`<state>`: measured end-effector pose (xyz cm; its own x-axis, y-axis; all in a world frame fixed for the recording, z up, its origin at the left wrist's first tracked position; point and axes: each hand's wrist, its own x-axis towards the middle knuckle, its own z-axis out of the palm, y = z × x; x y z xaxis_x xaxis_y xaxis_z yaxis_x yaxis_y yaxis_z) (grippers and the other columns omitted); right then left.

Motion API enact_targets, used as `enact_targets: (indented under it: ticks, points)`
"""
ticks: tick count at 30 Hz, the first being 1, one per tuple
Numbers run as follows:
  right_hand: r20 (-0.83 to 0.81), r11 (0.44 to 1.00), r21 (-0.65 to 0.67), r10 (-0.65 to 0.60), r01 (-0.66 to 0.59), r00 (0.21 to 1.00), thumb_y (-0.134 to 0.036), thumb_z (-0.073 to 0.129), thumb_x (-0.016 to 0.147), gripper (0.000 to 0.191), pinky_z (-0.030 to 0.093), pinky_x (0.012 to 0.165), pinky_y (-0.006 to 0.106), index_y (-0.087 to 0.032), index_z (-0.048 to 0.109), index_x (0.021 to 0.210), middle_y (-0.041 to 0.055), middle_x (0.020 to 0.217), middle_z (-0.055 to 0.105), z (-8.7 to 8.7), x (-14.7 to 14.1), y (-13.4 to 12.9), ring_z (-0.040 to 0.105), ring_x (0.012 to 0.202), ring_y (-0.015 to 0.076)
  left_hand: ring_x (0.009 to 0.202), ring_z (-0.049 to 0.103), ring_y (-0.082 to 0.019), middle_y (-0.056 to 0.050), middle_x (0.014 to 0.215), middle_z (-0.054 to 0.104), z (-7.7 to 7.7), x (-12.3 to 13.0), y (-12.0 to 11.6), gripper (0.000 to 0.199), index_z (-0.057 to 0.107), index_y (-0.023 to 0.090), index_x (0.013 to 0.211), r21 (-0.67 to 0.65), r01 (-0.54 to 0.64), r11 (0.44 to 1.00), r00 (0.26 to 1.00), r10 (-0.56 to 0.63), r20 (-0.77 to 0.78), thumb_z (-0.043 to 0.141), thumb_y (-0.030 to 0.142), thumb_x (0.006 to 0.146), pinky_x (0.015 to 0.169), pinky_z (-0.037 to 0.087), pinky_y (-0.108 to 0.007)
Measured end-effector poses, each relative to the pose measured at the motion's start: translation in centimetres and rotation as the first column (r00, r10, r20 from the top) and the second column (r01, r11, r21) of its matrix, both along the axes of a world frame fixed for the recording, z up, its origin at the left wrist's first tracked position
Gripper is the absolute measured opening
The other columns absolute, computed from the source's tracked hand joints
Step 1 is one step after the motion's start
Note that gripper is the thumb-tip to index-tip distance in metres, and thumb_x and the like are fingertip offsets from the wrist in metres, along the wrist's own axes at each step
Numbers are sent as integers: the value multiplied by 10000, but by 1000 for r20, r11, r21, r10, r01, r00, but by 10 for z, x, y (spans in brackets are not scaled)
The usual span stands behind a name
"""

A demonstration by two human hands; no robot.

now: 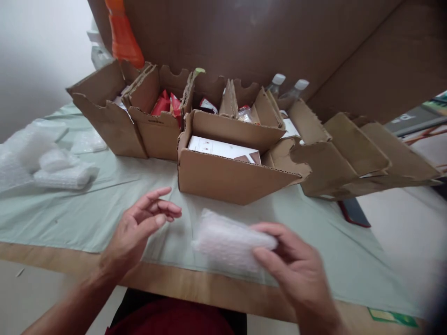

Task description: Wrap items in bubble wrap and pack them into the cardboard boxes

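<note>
My right hand grips the right end of a flat packet in bubble wrap, thumb in front and fingers behind. The packet is slightly blurred and hangs over the front part of the pale green cloth; what is wrapped inside cannot be made out. To its left, my left hand is raised with fingers apart and loosely bent, touching nothing. Just beyond both hands stands a low cardboard box with a white carton inside.
Several cardboard bins stand in a row behind, some with red packets. Bubble-wrapped bundles lie at the left. An orange bottle and two white-capped bottles rise at the back. A dark flat object lies at the right.
</note>
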<state>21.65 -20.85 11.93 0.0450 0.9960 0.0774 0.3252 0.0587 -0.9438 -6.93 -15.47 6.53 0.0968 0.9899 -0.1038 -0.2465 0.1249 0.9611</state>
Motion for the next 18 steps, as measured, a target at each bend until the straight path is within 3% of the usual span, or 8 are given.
enact_targets:
  ticks: [2, 5, 7, 11, 13, 15, 17, 18]
  points:
    - [-27, 988, 34, -151, 151, 988, -498, 806, 812, 245, 514, 512, 321, -317, 773, 973, 67, 845, 736, 28, 22, 9, 675, 666, 224, 976, 714, -226, -73, 1025, 774, -1, 2, 22, 486, 656, 217, 1302, 20, -57, 998, 995, 59, -82, 773, 335, 845, 892, 561, -384]
    - [19, 910, 173, -387, 378, 922, -525, 821, 785, 314, 463, 529, 356, -300, 773, 998, 111, 883, 736, 64, 50, 37, 665, 690, 236, 901, 716, -214, -71, 962, 756, -12, 11, 48, 476, 654, 164, 1221, -24, -88, 996, 984, 83, -158, 768, 333, 791, 823, 555, -372]
    - [89, 882, 226, -442, 414, 893, -487, 797, 805, 334, 444, 567, 359, -255, 763, 1043, 126, 962, 743, 81, 61, 61, 663, 729, 218, 851, 708, -203, -71, 939, 743, -22, 17, 56, 482, 642, 152, 1188, -58, -65, 996, 983, 54, -178, 758, 329, 755, 770, 545, -355]
    - [377, 927, 200, -373, 319, 848, -386, 709, 883, 329, 433, 639, 362, -158, 748, 1117, 145, 1011, 749, 104, 70, 101, 641, 766, 182, 895, 702, -206, -84, 977, 736, -34, 20, 54, 484, 610, 159, 1226, -25, -8, 1000, 974, 2, -227, 717, 328, 785, 794, 540, -367]
    - [667, 948, 208, -317, 239, 675, -304, 691, 907, 243, 410, 657, 354, -157, 764, 1087, 103, 895, 746, 115, 68, 113, 599, 714, 157, 907, 702, -207, -84, 983, 733, -36, 19, 50, 473, 602, 165, 1237, 11, 1, 1000, 969, 1, -248, 698, 332, 804, 815, 539, -378]
    - [899, 967, 182, -237, 179, 367, -270, 698, 906, 183, 371, 661, 349, -179, 781, 1042, 76, 827, 736, 128, 62, 122, 585, 704, 163, 901, 700, -206, -84, 982, 731, -37, 19, 48, 471, 594, 168, 1248, 37, 7, 999, 964, 3, -267, 683, 336, 817, 818, 536, -382]
    - [988, 980, 108, -124, 166, 93, -304, 695, 908, 193, 323, 651, 342, -198, 792, 1038, 84, 854, 744, 139, 51, 133, 606, 739, 187, 895, 696, -204, -87, 981, 729, -39, 19, 48, 478, 585, 167, 1267, 53, 18, 998, 958, -2, -285, 670, 336, 828, 819, 531, -384]
    - [998, 983, 57, -59, 177, 10, -332, 685, 912, 217, 301, 645, 338, -200, 797, 1044, 91, 874, 745, 143, 45, 140, 617, 759, 192, 891, 693, -203, -87, 979, 727, -40, 20, 49, 482, 582, 165, 1275, 61, 21, 998, 957, -3, -290, 665, 337, 833, 822, 530, -384]
